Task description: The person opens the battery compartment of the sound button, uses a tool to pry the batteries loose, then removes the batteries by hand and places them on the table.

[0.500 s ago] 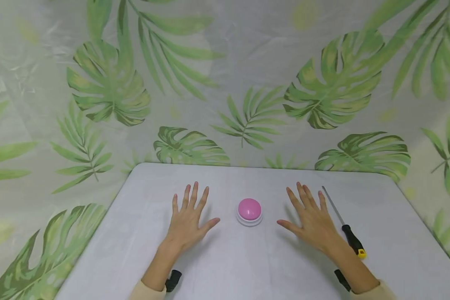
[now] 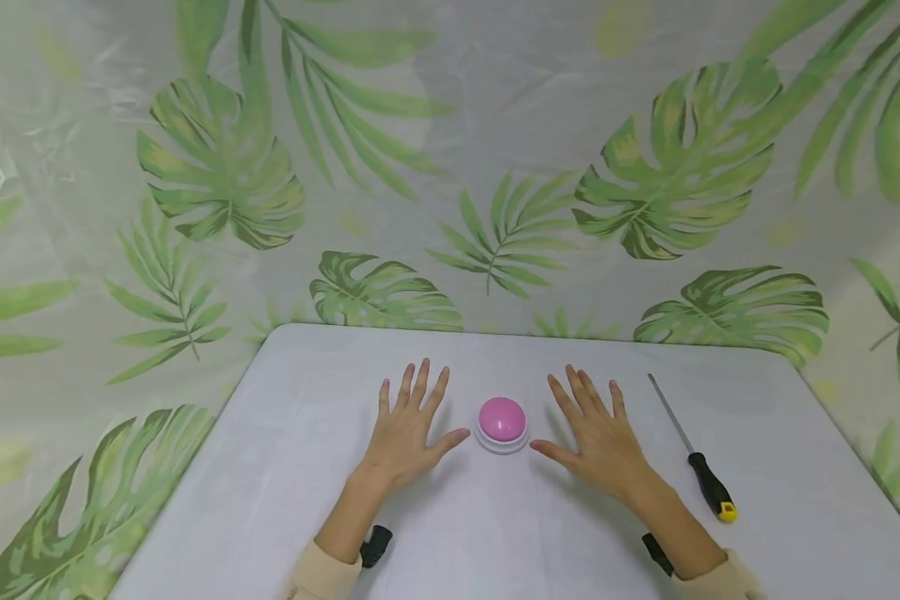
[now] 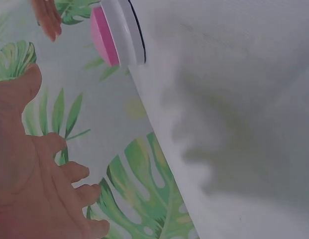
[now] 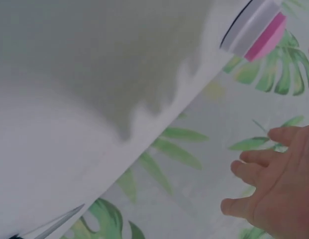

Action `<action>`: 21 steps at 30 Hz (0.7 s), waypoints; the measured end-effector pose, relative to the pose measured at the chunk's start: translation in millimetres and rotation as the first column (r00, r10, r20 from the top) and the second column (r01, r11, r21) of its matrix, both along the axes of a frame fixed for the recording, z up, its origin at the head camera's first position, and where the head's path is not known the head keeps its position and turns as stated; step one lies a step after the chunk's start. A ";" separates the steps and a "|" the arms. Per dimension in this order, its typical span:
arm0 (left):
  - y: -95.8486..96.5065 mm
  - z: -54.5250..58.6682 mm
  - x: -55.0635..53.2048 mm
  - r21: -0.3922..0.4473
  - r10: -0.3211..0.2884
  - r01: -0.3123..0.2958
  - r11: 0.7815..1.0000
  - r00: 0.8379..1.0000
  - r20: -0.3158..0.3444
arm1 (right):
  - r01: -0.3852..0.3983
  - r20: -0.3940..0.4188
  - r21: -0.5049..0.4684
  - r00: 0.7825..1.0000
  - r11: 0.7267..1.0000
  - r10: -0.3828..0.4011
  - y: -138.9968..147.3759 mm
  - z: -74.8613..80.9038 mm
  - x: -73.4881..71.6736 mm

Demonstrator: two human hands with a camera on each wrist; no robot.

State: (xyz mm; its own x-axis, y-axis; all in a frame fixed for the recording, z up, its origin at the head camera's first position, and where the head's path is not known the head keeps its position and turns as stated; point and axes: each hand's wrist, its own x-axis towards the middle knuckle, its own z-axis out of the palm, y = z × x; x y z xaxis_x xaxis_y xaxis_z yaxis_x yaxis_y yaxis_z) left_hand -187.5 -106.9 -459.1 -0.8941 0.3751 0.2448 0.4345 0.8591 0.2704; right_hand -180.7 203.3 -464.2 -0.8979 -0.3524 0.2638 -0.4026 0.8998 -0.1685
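**While the left hand (image 2: 407, 442) and the right hand (image 2: 603, 446) hold nothing, one pink button (image 2: 502, 419) stands between them**

The step in hand seems to me to be a preparatory one, since neither hand grips or presses any object. Both hands appear to hang above the white table (image 2: 487, 533), because their shadows lie on it apart from them. On each hand the four fingers and the thumb are spread, and they pinch nothing; on the right hand, the two middle fingers stand rather close together. Each thumb points inward to the button, which sits upright on its round white base (image 2: 502, 447). The thumb tips look near this base, but both wrist views show a gap.

If the button is to be handled, I judge that the next move calls for lowering one hand and bringing the fingers above the pink dome, or for closing the two hands on the base from both sides. I cannot tell which.

By my count, there are two hands, one button and one table. There is also one screwdriver (image 2: 708, 485), with a black handle and a yellow end, lying well to the right of the right hand and untouched.
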 end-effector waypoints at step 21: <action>39.5 -10.4 -10.9 0.033 -0.122 0.119 0.992 0.985 0.122 | -0.084 -0.024 -0.027 0.996 0.996 0.084 -37.8 -13.6 -10.1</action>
